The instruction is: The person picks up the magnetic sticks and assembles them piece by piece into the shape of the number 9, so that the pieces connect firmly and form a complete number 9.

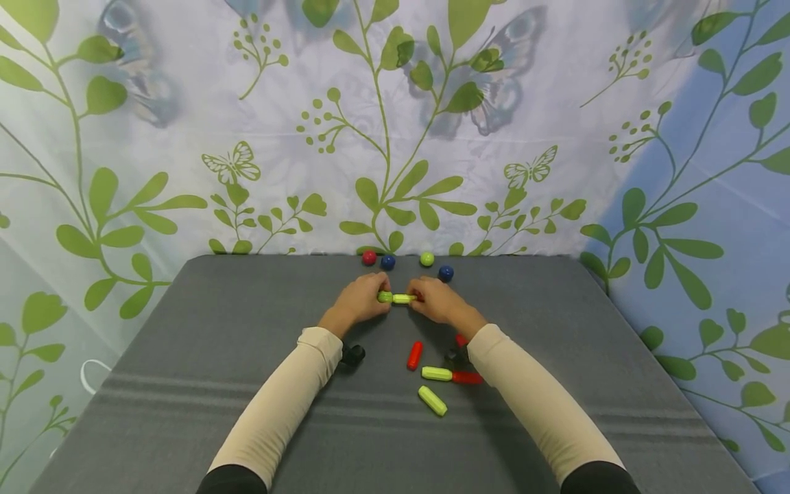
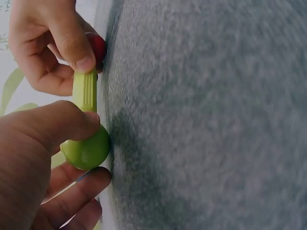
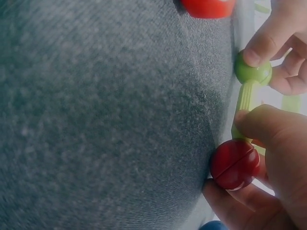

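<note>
Cream-and-black sleeves [image 1: 280, 405], both hands [image 1: 363, 300] [image 1: 439, 300] clamped: left on green ball [image 2: 88, 152], right on yellow-green stick [image 2: 85, 92].

A held rod [image 3: 247, 98] is running between the left fingers [image 2: 72, 120] and the right fingers [image 3: 261, 122], a first ball [image 2: 86, 152] sitting at its left end, a second ball [image 3: 234, 165] at its right. On the counter [image 1: 204, 322] behind the left fingers, two balls [image 1: 387, 262] are resting; behind the right, two other balls [image 1: 427, 259]. Before the fingers a loose rod [image 1: 415, 355] is lying, two end-to-end rods [image 1: 437, 374] farther and rightward, a last rod [image 1: 433, 401] farthest. A small piece [image 1: 354, 355] is lying before the left fingers.
</note>
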